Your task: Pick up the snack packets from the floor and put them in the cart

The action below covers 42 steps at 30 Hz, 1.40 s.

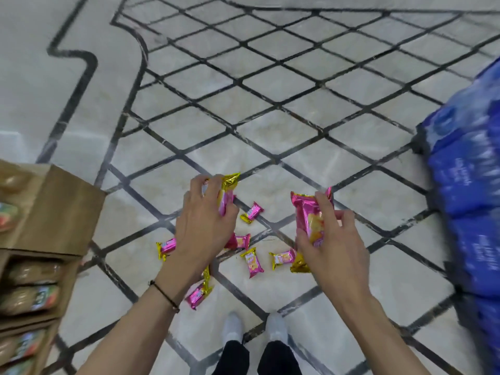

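Nearest, just past the shoes (254,328), a near packet (198,292) lies on the floor (270,131) below the left wrist, its long axis slanting up-right. Next, loose packets (252,262) sit between the hands, one just beside the right hand (332,247), which clamps the right packet (308,220). The left hand (203,223) curls round the left packet (227,196), perhaps two; blur hides that. Beyond lies a far packet (251,212). No cart shows.

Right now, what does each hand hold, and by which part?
The left hand grips a pink packet round its middle, its gold end sticking out. The right hand grips a second pink packet across its lower half.
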### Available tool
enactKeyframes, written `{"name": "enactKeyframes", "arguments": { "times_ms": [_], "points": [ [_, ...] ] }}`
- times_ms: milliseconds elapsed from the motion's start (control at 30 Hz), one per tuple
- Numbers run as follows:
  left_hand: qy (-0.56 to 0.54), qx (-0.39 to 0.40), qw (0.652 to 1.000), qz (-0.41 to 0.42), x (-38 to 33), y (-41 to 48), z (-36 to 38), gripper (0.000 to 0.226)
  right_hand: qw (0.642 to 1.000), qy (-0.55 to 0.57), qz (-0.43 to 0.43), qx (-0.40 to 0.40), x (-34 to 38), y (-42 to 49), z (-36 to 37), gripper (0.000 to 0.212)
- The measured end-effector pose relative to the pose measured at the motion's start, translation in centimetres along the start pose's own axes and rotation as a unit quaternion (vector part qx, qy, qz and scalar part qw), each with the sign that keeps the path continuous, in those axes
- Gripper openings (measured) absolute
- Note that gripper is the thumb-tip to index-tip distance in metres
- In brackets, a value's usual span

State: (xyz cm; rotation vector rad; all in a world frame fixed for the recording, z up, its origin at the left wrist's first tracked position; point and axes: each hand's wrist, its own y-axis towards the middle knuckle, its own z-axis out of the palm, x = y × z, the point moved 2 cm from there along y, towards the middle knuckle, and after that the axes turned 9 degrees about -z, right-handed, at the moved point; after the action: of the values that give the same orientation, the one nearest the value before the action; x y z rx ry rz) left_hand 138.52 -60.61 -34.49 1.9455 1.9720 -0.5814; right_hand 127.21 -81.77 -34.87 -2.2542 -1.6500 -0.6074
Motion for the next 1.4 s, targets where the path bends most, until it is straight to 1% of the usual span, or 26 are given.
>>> {"name": "enactKeyframes", "arguments": {
  "times_ms": [100,233,367,467,533,633,867,1033,1167,1267,1400],
  "points": [
    [-0.005,-0.016,0.999,0.047,-5.5,-1.1,-5.0,0.046,0.999,-0.031,0.005,-0.037,1.4,0.6,-5.8,0.066],
    [-0.003,-0.037,0.995,0.091,-10.7,-1.8,-9.7,0.039,0.996,-0.055,0.021,-0.064,3.0,1.7,-12.2,0.066],
    [0.001,-0.055,0.992,0.116,-13.8,-3.0,-12.8,0.038,0.993,-0.055,0.034,-0.096,3.7,1.9,-17.3,0.065],
    [-0.023,-0.06,0.989,0.133,-15.3,-4.1,-13.8,0.038,0.99,-0.066,0.049,-0.116,3.9,1.2,-19.7,0.065],
    [-0.039,-0.054,0.986,0.151,-16.6,-4.5,-14.4,0.036,0.987,-0.079,0.056,-0.13,4.2,0.5,-21.3,0.064],
    [-0.037,-0.037,0.981,0.188,-18.6,-4.9,-15.2,0.041,0.981,-0.091,0.08,-0.152,4.7,-0.9,-23.4,0.064],
    [-0.053,0.017,0.953,0.299,-22.5,-6.7,-16.8,0.043,0.944,-0.156,0.2,-0.212,6.0,-7.2,-27.2,0.066],
    [-0.036,0.059,0.914,0.399,-24.7,-10.2,-16.0,0.045,0.907,-0.162,0.296,-0.254,5.4,-13.9,-28.0,0.066],
    [-0.034,0.105,0.879,0.464,-27.1,-15.3,-14.7,0.049,0.864,-0.181,0.378,-0.28,4.9,-21.6,-28.2,0.064],
    [-0.055,0.145,0.837,0.524,-28.7,-20.7,-13.6,0.045,0.822,-0.19,0.455,-0.284,4.4,-28.6,-28.6,0.065],
    [-0.061,0.198,0.772,0.601,-30.2,-29.1,-11.9,0.046,0.755,-0.201,0.548,-0.299,4.3,-38.7,-29.1,0.067]
  ]
}}
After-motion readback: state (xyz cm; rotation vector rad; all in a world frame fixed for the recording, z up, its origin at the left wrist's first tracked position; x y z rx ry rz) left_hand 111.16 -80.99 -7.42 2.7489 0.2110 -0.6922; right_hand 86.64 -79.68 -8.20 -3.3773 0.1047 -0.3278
